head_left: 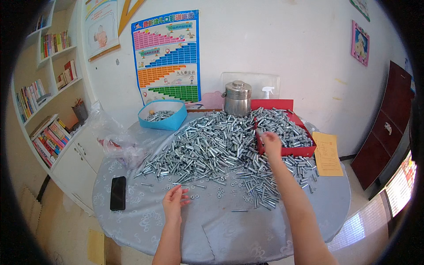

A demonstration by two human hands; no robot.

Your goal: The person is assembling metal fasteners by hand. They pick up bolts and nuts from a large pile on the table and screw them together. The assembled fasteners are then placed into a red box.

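Observation:
My right hand reaches over the left wall of a red box full of metal bolts. Its fingers are drawn together, and what sits at their tips blends with the bolts behind. On the near side of a wide heap of loose bolts, my left hand hovers with fingers apart and slightly curled. Close to its fingertips lie a single bolt and several small nuts. More bolts spread toward me below the red box.
A blue fabric bin holding bolts stands at the back left, beside crumpled clear plastic. Behind the heap is a steel canister and a white spray bottle. A black phone lies left, a yellow paper right.

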